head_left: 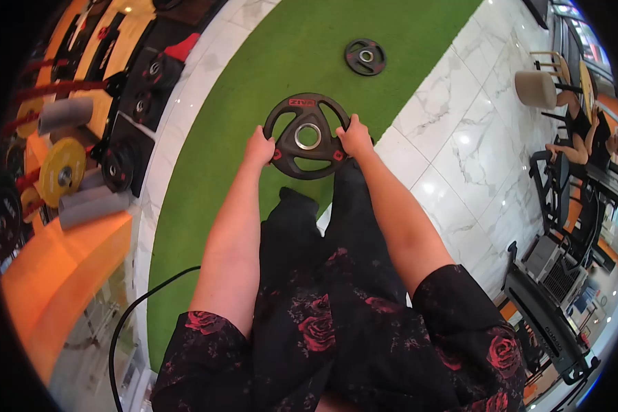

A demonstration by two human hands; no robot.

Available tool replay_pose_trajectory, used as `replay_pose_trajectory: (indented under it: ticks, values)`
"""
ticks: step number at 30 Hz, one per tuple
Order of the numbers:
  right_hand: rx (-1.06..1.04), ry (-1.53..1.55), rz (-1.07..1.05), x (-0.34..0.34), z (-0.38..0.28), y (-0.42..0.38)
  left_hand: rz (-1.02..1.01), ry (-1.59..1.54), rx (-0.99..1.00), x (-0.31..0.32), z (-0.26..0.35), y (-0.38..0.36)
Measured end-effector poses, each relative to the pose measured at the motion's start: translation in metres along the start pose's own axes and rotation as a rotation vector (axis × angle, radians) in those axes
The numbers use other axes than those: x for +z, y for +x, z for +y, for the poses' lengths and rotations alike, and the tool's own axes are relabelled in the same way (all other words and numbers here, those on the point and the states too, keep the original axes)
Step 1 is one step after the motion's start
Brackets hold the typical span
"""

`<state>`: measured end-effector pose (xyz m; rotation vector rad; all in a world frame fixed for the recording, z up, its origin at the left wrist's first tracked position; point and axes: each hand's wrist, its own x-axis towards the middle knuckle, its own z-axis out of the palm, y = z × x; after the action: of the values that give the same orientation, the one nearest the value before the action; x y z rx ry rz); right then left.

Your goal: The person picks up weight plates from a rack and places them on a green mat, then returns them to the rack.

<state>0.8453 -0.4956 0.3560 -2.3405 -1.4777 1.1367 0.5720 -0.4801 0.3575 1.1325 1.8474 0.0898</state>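
A black weight plate [302, 162] with red markings and a metal centre ring is held out in front of me, above the green turf. On its left side, my left hand [259, 147] is closed around the rim grip. My right hand [355, 137] grips the opposite side, fingers wrapped through the handle opening. Both arms are stretched forward. Farther ahead, a smaller black weight plate [365, 57] lies flat on the turf.
Green turf [233, 89] runs between strips of marble tile [453, 137]. To the left stand racks with a yellow plate [62, 172], black plates [120, 165] and grey foam rollers [93, 206]. At right are a seated person [587, 141], a stool [534, 89] and a treadmill [542, 323].
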Motion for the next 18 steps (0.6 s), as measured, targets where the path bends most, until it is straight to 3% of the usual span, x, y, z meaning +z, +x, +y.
replay_pose_trajectory:
  ticks: [4,5,12,18]
  values:
    - [-0.114,-0.046,-0.013,0.022,-0.069,-0.055,0.056,-0.085,-0.068,-0.070,-0.051,-0.071]
    - [-0.117,-0.062,-0.063,0.079,-0.109,-0.011,0.052,-0.124,-0.106,-0.100,-0.087,-0.009]
    - [-0.254,-0.134,-0.272,0.149,-0.222,-0.042,0.201,-0.203,-0.247,-0.175,-0.195,-0.035]
    - [-0.392,-0.189,-0.326,0.215,-0.278,-0.021,0.314,-0.300,-0.297,-0.195,-0.264,-0.011]
